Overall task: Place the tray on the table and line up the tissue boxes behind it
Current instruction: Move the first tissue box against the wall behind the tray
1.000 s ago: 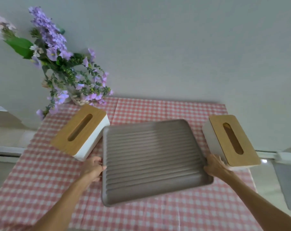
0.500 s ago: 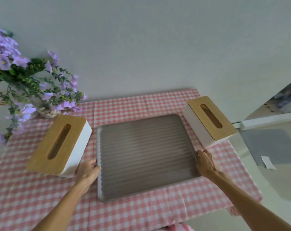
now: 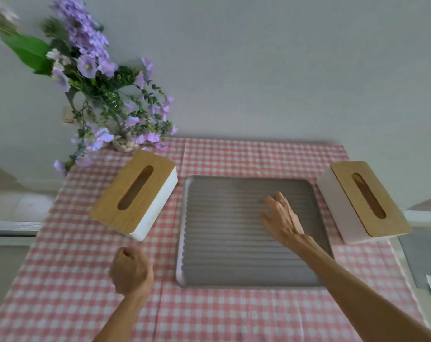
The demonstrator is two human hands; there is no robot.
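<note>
Tray (image 3: 224,243) lies flat — right hand (image 3: 282,218) over it.

One view only — the camera on my head, looking forward and steeply down over my table (image 3: 61,280), close enough that my forearms enter from the bottom edge. It faces the wall (image 3: 283,70) behind; wide-angle, so straight edges bow. My left hand (image 3: 131,271) and right hand (image 3: 282,217) sit mid-frame — no second view to overlap.

Two bare forearms, sleeveless, no rings or wristwear
</note>
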